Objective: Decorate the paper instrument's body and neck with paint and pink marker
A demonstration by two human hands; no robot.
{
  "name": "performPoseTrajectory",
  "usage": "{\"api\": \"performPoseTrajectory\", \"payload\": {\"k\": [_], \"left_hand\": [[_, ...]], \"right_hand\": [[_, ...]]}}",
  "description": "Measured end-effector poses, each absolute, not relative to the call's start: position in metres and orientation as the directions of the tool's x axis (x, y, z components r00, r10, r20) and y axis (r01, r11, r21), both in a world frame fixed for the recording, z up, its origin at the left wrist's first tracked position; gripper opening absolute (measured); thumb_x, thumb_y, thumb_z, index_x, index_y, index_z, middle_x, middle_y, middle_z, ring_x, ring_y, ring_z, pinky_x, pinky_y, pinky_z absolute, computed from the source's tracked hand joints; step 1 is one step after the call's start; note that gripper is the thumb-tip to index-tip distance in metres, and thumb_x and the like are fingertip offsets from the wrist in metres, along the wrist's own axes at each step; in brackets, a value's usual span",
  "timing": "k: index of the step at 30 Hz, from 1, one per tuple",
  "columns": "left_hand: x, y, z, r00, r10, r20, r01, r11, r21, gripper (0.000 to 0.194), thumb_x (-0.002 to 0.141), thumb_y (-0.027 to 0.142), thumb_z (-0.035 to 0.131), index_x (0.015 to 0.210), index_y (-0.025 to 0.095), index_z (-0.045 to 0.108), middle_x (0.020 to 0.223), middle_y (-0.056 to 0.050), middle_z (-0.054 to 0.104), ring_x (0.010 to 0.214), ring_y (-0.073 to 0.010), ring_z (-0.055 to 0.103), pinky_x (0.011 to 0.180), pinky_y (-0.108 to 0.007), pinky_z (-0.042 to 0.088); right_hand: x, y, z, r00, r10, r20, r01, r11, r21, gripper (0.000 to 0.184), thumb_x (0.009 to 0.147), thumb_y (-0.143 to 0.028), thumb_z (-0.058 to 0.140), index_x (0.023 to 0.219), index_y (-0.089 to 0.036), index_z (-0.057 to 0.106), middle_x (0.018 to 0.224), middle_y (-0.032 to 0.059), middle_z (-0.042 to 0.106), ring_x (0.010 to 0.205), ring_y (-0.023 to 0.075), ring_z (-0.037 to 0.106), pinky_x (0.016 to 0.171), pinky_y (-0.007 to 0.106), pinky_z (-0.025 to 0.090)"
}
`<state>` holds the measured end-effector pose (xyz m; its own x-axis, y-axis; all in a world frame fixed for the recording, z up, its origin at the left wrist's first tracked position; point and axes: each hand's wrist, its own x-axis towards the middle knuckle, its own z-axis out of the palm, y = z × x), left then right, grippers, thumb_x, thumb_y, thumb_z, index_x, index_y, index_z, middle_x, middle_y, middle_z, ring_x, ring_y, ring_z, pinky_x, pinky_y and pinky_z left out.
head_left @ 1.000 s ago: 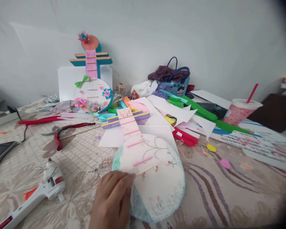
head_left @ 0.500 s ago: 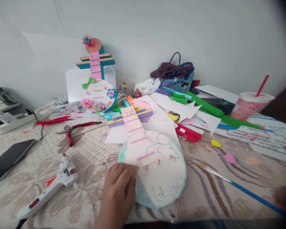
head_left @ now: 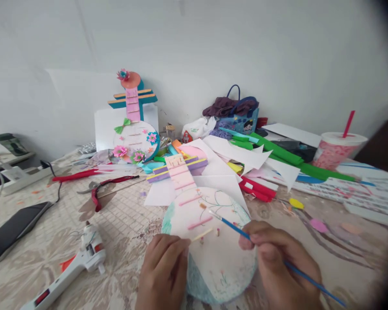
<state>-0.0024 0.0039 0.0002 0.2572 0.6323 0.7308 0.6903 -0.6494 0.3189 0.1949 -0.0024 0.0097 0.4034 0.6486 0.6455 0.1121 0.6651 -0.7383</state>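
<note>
My right hand (head_left: 278, 262) is closed around a blue-handled paintbrush (head_left: 228, 222), its bristles over the upper part of a round white paper-covered disc (head_left: 226, 258). The disc carries drawn vines and flowers, with pink strips across it. At its left edge, my left hand (head_left: 164, 269) pinches the end of a short pale wooden stick (head_left: 203, 234) above the disc. Small pink-tipped pegs (head_left: 217, 232) stand near the stick. From the disc's far side extends a pink neck (head_left: 181, 173) with purple and yellow crossbars (head_left: 194, 166).
A white glue gun (head_left: 80, 258) and red-handled pliers (head_left: 98, 191) lie at left, near a dark phone (head_left: 16, 228). A finished-looking decorated model (head_left: 134, 133) stands behind. Paper scraps (head_left: 236, 150), a bag (head_left: 242, 116) and a pink drink cup (head_left: 338, 150) fill the back right.
My right hand has come in from the right edge with the paintbrush, bringing its tip over the disc. The left hand keeps its pinch on the stick. The view has tilted up slightly.
</note>
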Motion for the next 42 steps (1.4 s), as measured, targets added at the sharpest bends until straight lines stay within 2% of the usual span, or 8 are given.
{"api": "performPoseTrajectory", "payload": {"k": [4, 8, 11, 13, 24, 32, 37, 42], "left_hand": [[-0.003, 0.006, -0.001, 0.259, 0.608, 0.75, 0.669, -0.673, 0.315, 0.024, 0.078, 0.002, 0.053, 0.096, 0.017, 0.058, 0.084, -0.004, 0.059, 0.081, -0.0133, 0.054, 0.073, -0.028, 0.048], [-0.004, 0.007, 0.001, 0.27, 0.595, 0.757, 0.657, -0.688, 0.307, 0.024, 0.078, 0.001, 0.053, 0.096, 0.017, 0.058, 0.083, -0.004, 0.058, 0.079, -0.0129, 0.055, 0.071, -0.027, 0.048], [-0.004, 0.006, 0.001, 0.269, 0.611, 0.744, 0.668, -0.675, 0.313, 0.024, 0.078, 0.002, 0.053, 0.097, 0.017, 0.058, 0.084, -0.003, 0.058, 0.08, -0.0126, 0.055, 0.072, -0.027, 0.048], [-0.004, 0.005, 0.0, 0.261, 0.629, 0.732, 0.681, -0.657, 0.322, 0.024, 0.079, 0.004, 0.054, 0.098, 0.017, 0.058, 0.086, -0.003, 0.058, 0.081, -0.0122, 0.054, 0.072, -0.026, 0.048], [-0.005, 0.003, -0.002, 0.249, 0.659, 0.71, 0.685, -0.638, 0.352, 0.023, 0.08, 0.006, 0.053, 0.098, 0.019, 0.059, 0.087, -0.003, 0.061, 0.082, -0.0126, 0.058, 0.075, -0.027, 0.049], [-0.002, 0.003, 0.003, 0.233, 0.68, 0.695, 0.676, -0.627, 0.387, 0.013, 0.08, 0.006, 0.052, 0.08, 0.018, 0.057, 0.081, -0.002, 0.059, 0.077, -0.0102, 0.058, 0.072, -0.022, 0.049], [-0.001, 0.003, 0.002, 0.232, 0.686, 0.69, 0.669, -0.627, 0.398, 0.013, 0.08, 0.005, 0.052, 0.078, 0.018, 0.055, 0.079, -0.002, 0.058, 0.075, -0.0097, 0.057, 0.07, -0.021, 0.049], [-0.002, 0.002, 0.002, 0.217, 0.689, 0.692, 0.657, -0.627, 0.418, 0.014, 0.08, 0.005, 0.053, 0.077, 0.018, 0.053, 0.078, -0.001, 0.057, 0.074, -0.0096, 0.058, 0.07, -0.021, 0.049]], "right_hand": [[0.192, -0.007, 0.008, 0.388, 0.656, 0.647, 0.048, 0.687, -0.725, 0.017, 0.084, -0.033, 0.057, 0.084, -0.016, 0.062, 0.067, 0.0031, 0.058, 0.058, 0.0146, 0.055, 0.05, 0.028, 0.045], [0.187, -0.006, 0.008, 0.414, 0.578, 0.704, -0.029, 0.781, -0.624, 0.03, 0.089, -0.038, 0.049, 0.069, -0.017, 0.055, 0.052, -0.0019, 0.042, 0.046, 0.0118, 0.046, 0.039, 0.025, 0.034], [0.18, -0.003, 0.014, 0.546, 0.477, 0.689, 0.036, 0.808, -0.588, 0.04, 0.092, -0.039, 0.043, 0.058, -0.018, 0.046, 0.049, -0.0044, 0.03, 0.037, 0.0072, 0.031, 0.034, 0.023, 0.02], [0.177, -0.001, 0.018, 0.575, 0.434, 0.694, 0.092, 0.809, -0.581, 0.044, 0.092, -0.039, 0.04, 0.054, -0.018, 0.042, 0.049, -0.0043, 0.029, 0.035, 0.0064, 0.027, 0.034, 0.023, 0.017], [0.19, -0.001, 0.0, 0.41, 0.576, 0.707, 0.084, 0.748, -0.658, 0.032, 0.091, -0.037, 0.044, 0.068, -0.016, 0.054, 0.054, -0.0013, 0.042, 0.05, 0.0112, 0.045, 0.044, 0.025, 0.033], [0.19, -0.003, 0.001, 0.347, 0.635, 0.69, 0.03, 0.728, -0.685, 0.03, 0.091, -0.039, 0.045, 0.073, -0.018, 0.058, 0.054, -0.001, 0.048, 0.051, 0.0126, 0.05, 0.047, 0.027, 0.039], [0.195, -0.004, -0.004, 0.27, 0.647, 0.713, 0.004, 0.74, -0.672, 0.027, 0.092, -0.036, 0.043, 0.08, -0.018, 0.059, 0.058, -0.0003, 0.052, 0.055, 0.013, 0.052, 0.051, 0.029, 0.042], [0.192, -0.003, -0.001, 0.306, 0.611, 0.73, -0.002, 0.768, -0.641, 0.023, 0.091, -0.033, 0.047, 0.081, -0.017, 0.06, 0.064, 0.0012, 0.056, 0.058, 0.0145, 0.055, 0.052, 0.03, 0.045]]}}
